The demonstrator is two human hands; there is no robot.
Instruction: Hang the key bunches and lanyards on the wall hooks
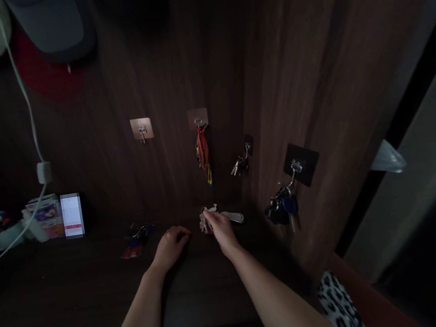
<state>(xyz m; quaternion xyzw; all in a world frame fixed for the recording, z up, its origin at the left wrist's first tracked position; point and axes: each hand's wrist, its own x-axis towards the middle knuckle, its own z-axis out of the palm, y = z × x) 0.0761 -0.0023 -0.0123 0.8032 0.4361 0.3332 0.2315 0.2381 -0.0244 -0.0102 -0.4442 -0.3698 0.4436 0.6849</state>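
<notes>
Your right hand (220, 227) is closed in a pinch on a bunch of keys (206, 223), its fingertips pressed down on them, while your left hand (171, 248) lies loosely curled on the worktop (76, 286), holding nothing.

The bunch sits directly under your right hand, near the back of the worktop where it meets the wall. A white key fob (233, 217) sticks out from it toward your right, so its long axis runs roughly sideways across your view. Your right hand is the nearer one, and your left stands a little apart from the bunch.

Off to the left, a second bunch of keys with red and blue tags (138, 240) lies on the worktop, nearer your left hand but not touching it. On the dark wooden wall (159, 74) ahead you have 4 hooks. The first, on a copper-coloured plate (141, 129), shows nothing hanging, and the second carries a red cord with keys (203, 155). Small keys (239, 165) hang from the third, and a heavy key bunch (281, 207) hangs from the fourth, to the right of the fob. A white cable (33, 120) runs down the far left, and leopard-print cloth (340, 306) shows at the lower right.
</notes>
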